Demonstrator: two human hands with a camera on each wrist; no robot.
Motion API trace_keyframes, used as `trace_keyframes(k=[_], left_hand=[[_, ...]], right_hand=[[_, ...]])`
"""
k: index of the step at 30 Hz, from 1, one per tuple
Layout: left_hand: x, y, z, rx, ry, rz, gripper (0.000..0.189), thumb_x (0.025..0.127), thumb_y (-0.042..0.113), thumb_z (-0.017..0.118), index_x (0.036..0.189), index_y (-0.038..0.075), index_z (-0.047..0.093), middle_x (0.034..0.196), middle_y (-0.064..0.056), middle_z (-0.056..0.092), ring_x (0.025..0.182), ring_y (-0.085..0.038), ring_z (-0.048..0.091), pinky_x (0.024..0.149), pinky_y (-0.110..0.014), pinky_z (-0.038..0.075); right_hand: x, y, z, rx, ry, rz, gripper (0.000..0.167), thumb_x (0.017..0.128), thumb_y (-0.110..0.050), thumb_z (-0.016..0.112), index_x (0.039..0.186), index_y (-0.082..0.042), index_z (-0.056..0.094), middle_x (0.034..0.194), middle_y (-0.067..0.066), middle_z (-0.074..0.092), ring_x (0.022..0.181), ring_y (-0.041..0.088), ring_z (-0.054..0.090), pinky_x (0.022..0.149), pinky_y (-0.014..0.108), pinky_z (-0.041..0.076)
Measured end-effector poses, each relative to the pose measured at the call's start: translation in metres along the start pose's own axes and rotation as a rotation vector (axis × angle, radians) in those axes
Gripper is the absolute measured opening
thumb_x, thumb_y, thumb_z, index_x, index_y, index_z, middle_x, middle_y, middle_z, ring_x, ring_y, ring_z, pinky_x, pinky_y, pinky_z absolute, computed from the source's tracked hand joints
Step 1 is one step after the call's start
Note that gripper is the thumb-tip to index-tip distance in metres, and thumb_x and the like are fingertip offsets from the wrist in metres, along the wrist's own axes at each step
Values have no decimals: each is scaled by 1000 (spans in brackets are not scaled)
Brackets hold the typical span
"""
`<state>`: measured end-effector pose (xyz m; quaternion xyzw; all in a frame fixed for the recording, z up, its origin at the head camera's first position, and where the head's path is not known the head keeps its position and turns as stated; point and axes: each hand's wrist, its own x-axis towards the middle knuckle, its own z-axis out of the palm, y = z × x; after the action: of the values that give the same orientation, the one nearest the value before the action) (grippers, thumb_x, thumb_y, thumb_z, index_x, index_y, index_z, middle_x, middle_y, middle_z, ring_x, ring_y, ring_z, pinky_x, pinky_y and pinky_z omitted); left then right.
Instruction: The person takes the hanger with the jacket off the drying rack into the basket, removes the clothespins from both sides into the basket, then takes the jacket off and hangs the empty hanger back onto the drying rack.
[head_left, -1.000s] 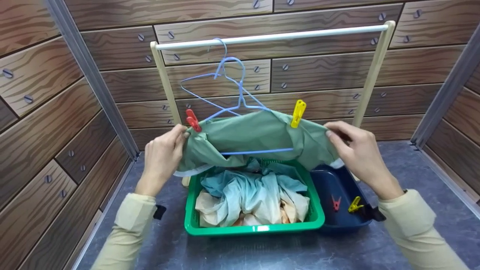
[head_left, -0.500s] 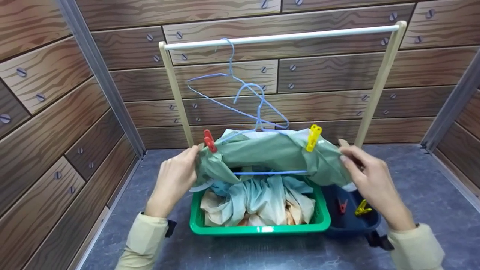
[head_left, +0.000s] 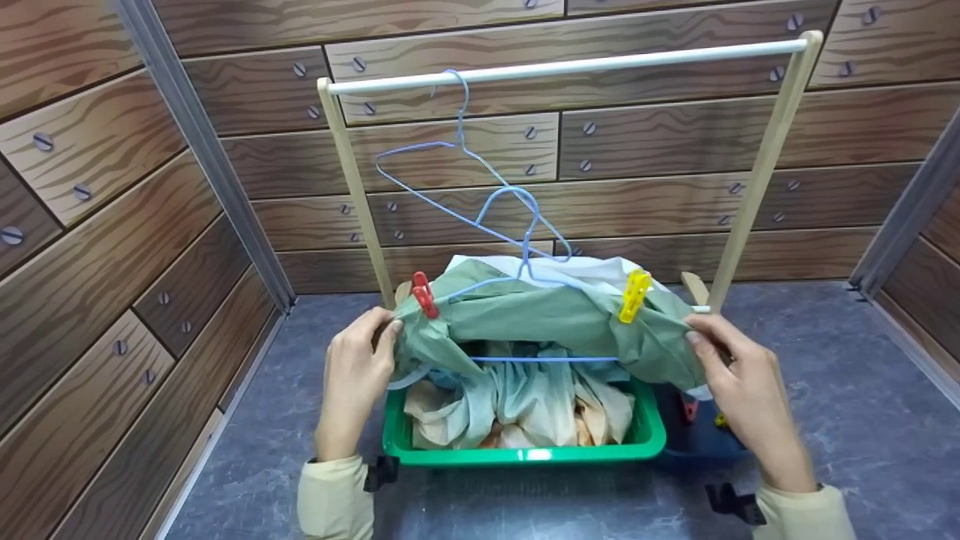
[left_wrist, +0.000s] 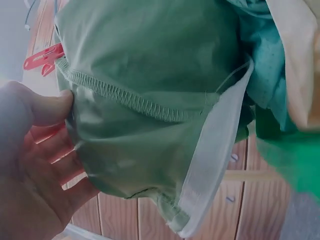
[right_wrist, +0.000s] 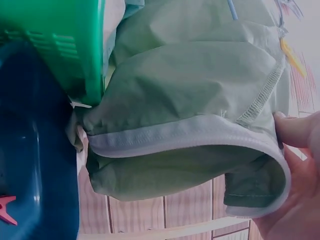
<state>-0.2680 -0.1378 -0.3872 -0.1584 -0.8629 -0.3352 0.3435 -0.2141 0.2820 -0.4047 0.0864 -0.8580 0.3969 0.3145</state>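
Observation:
A green garment with white-trimmed openings (head_left: pixel 525 319) is spread across a blue wire hanger (head_left: pixel 527 251), whose hook stands up free of the rail. A red clothespin (head_left: pixel 424 295) clips its left side and a yellow clothespin (head_left: pixel 634 296) its right. My left hand (head_left: pixel 356 382) pinches the left end of the garment, its thumb on the near face just below the red clothespin in the left wrist view. On the other side, my right hand (head_left: pixel 750 382) pinches the right end between thumb and fingers. White trim (right_wrist: pixel 170 134) borders the sleeve opening there.
Below the garment stands a green basket (head_left: pixel 525 455) of crumpled blue and cream cloth (head_left: pixel 525 412). A navy tub (right_wrist: pixel 37 125) beside it holds red and yellow clothespins, partly covered. Behind, another blue hanger (head_left: pixel 463 120) hangs from the white rail (head_left: pixel 600 66) of a wooden rack.
Both hands have lowered the garment and its hanger toward the basket. The hanger's hook has dropped away from the rail, and the garment now covers more of the navy tub.

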Motion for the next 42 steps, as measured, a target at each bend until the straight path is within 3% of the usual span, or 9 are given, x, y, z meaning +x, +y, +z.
trace_keyframes(k=[9,14,19,25,31,34,37,42], left_hand=[[-10,-5,8,20,56,-8,5,96,13,64,95,10,68,84,-1,64,68,-18,57,61,-38,45],[-21,-11,11,-32,49,25,5,95,10,65,95,8,69,86,-1,65,71,-15,58,63,-37,47],[-25,-13,10,-82,7,54,6,96,9,63,97,8,69,87,0,65,71,-13,57,64,-34,47],[-29,-23,0,-49,-16,97,8,93,1,64,97,7,69,88,-2,65,74,-14,59,64,-35,49],[-29,-32,-3,-48,-4,150,7,93,2,64,97,7,68,86,-2,64,70,-13,55,62,-34,47],[-29,-33,-2,-57,7,161,7,93,3,65,97,8,68,85,-1,64,69,-12,53,62,-34,47],[-28,-31,0,-58,9,158,7,93,5,65,97,9,69,87,0,65,71,-13,57,64,-35,49],[-25,-25,6,-43,15,153,6,95,8,64,98,11,69,88,0,65,73,-15,59,66,-39,50]], right_hand=[[-5,-3,5,23,66,-19,21,99,-10,58,117,-9,70,104,-1,66,86,5,59,73,11,42],[-10,-2,5,15,73,-17,21,99,-8,59,117,-6,70,105,1,67,88,2,59,74,10,42],[-15,-3,4,-8,82,0,21,98,-9,60,116,-9,70,101,0,68,80,5,57,69,12,41],[-18,-8,10,-25,-19,33,22,101,-18,58,118,-15,70,105,-1,69,85,7,59,71,12,43],[-14,-15,17,-17,-84,-1,23,93,-10,67,115,-17,70,113,-4,66,102,11,58,85,16,41],[-13,-24,23,31,-126,-2,40,91,-17,72,130,-16,63,126,-1,61,116,17,53,96,30,38],[-10,-36,27,118,-138,23,57,93,-24,70,145,-17,49,137,3,55,123,20,49,101,36,36],[-3,-49,33,377,-68,14,49,99,-12,60,146,-12,48,129,9,62,116,19,57,97,26,43]])
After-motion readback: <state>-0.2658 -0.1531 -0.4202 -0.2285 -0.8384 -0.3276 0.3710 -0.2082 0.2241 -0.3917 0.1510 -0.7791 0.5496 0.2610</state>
